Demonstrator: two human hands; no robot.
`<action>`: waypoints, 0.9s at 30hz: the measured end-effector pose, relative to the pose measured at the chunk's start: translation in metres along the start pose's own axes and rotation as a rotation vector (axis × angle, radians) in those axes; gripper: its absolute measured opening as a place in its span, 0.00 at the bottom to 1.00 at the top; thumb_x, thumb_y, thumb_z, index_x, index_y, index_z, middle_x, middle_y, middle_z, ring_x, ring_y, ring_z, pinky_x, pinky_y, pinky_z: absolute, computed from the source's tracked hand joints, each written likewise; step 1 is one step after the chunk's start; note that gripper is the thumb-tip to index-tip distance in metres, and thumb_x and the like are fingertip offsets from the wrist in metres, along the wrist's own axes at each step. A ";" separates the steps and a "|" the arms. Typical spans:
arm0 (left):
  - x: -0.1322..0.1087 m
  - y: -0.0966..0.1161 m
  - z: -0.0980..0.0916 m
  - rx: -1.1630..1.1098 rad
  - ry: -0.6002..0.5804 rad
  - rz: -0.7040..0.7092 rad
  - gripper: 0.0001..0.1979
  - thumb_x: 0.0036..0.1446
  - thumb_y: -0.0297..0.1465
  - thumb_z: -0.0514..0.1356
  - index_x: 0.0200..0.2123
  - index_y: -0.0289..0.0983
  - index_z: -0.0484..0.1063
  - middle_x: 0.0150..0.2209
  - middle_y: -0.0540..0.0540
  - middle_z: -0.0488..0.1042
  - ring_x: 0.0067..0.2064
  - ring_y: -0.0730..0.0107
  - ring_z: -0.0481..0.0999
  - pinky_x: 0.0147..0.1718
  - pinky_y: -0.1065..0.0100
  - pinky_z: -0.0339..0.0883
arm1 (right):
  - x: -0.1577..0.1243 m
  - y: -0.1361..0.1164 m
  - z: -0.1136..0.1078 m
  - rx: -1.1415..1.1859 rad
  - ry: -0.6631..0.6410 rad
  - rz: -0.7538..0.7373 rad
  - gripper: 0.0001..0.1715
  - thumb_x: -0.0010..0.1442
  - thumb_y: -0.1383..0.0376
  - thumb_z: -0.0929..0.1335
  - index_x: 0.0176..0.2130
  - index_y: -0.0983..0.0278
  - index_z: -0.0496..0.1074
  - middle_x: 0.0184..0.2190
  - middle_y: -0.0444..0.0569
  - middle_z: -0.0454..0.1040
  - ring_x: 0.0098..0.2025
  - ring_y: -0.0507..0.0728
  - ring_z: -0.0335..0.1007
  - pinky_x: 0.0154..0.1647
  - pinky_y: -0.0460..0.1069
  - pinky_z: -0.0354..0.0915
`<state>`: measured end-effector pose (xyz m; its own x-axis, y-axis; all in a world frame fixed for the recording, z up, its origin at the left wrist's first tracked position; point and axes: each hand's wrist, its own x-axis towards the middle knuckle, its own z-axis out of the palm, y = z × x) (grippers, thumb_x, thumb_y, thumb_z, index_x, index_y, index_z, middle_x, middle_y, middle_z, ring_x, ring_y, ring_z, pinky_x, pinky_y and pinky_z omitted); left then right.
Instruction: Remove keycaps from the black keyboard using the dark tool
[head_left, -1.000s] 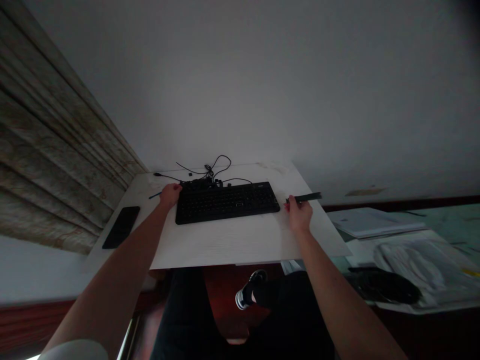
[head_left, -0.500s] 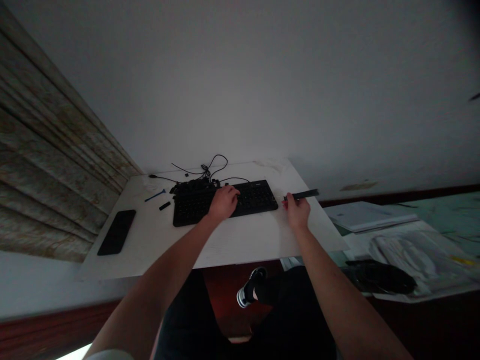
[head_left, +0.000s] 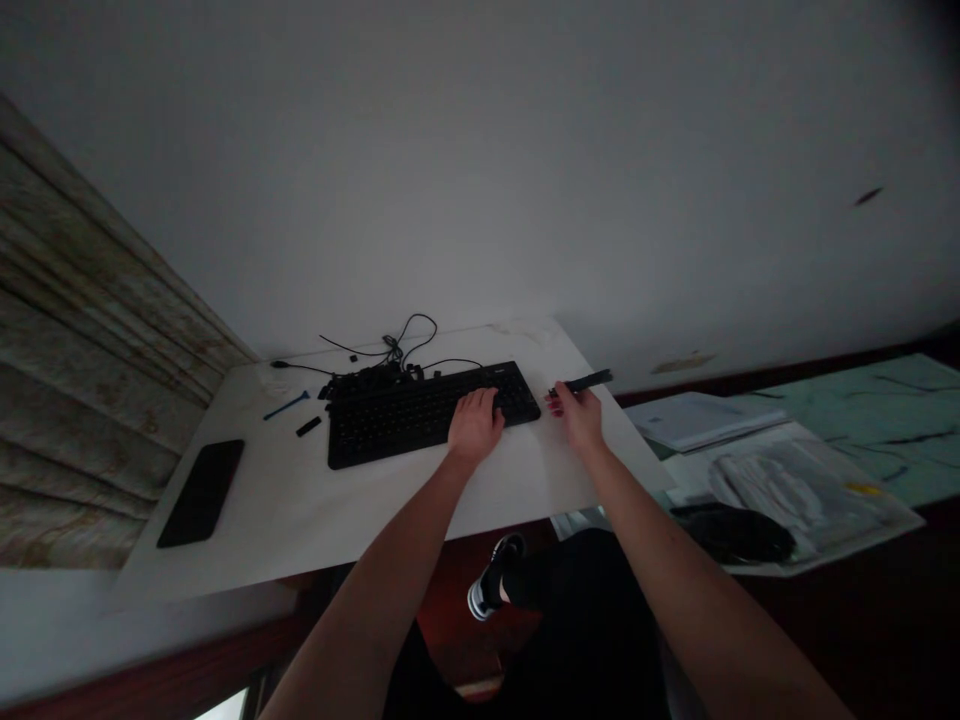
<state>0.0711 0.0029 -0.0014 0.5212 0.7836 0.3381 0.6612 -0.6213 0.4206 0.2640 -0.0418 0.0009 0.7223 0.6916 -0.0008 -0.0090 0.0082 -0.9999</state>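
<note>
A black keyboard lies slightly slanted on the white table. On its right part rests my left hand, palm down, fingers laid over the keys and holding nothing. Just past the keyboard's right end, my right hand is closed around a slim black tool. The tool points right and slightly up; its end looks brush-like, but the picture is too dark to be sure. Behind the keyboard's left part sits a heap of small black pieces, hard to make out singly.
A thin black cable loops behind the keyboard. Left of it lie a blue stick tool, a short black bar and a black phone-like slab. Papers and a dark pouch-like item sit lower right. A curtain hangs left.
My left hand has moved right along the keyboard, and its fingers now lie flatter. My right hand still holds the black tool beside the keyboard. The view has shifted a little.
</note>
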 end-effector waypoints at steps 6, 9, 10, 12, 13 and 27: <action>0.000 0.001 0.002 -0.001 0.018 0.008 0.21 0.65 0.30 0.55 0.60 0.36 0.62 0.52 0.37 0.74 0.57 0.54 0.72 0.58 0.53 0.64 | -0.003 -0.035 0.023 -0.231 -0.343 -0.156 0.21 0.55 0.48 0.73 0.35 0.63 0.73 0.24 0.47 0.76 0.26 0.57 0.74 0.25 0.49 0.69; 0.000 0.000 0.002 0.000 0.006 -0.007 0.22 0.64 0.29 0.55 0.61 0.36 0.62 0.52 0.36 0.74 0.56 0.53 0.72 0.57 0.53 0.64 | -0.001 -0.045 0.038 -0.459 -0.446 -0.236 0.13 0.58 0.54 0.72 0.33 0.61 0.74 0.23 0.47 0.77 0.26 0.58 0.75 0.28 0.49 0.69; 0.000 -0.001 0.002 0.002 0.000 -0.011 0.22 0.64 0.29 0.55 0.61 0.36 0.62 0.52 0.36 0.74 0.56 0.53 0.72 0.57 0.53 0.64 | 0.000 -0.047 0.042 -0.533 -0.450 -0.268 0.11 0.59 0.56 0.71 0.33 0.61 0.74 0.23 0.47 0.77 0.26 0.58 0.75 0.29 0.49 0.68; 0.000 -0.001 0.002 0.006 -0.013 -0.020 0.22 0.63 0.28 0.55 0.60 0.35 0.62 0.52 0.35 0.73 0.56 0.53 0.72 0.58 0.53 0.63 | 0.001 -0.049 0.048 -0.662 -0.445 -0.328 0.08 0.60 0.59 0.71 0.33 0.61 0.74 0.23 0.47 0.77 0.27 0.58 0.76 0.31 0.49 0.67; 0.000 -0.001 0.002 0.006 -0.018 -0.024 0.22 0.63 0.28 0.55 0.60 0.35 0.63 0.53 0.35 0.73 0.56 0.53 0.72 0.58 0.53 0.63 | 0.001 -0.050 0.050 -0.711 -0.445 -0.352 0.07 0.60 0.60 0.70 0.33 0.61 0.74 0.23 0.47 0.77 0.28 0.59 0.76 0.31 0.49 0.67; 0.004 0.002 -0.001 0.044 -0.053 -0.008 0.16 0.66 0.36 0.55 0.55 0.38 0.69 0.50 0.37 0.74 0.55 0.51 0.70 0.55 0.51 0.63 | 0.004 -0.048 0.055 -0.767 -0.526 -0.339 0.05 0.59 0.64 0.71 0.30 0.61 0.75 0.24 0.47 0.78 0.27 0.58 0.76 0.32 0.48 0.67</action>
<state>0.0744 0.0050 0.0016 0.5430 0.7882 0.2896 0.6880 -0.6154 0.3848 0.2294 0.0002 0.0492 0.2027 0.9734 0.1069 0.7264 -0.0762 -0.6830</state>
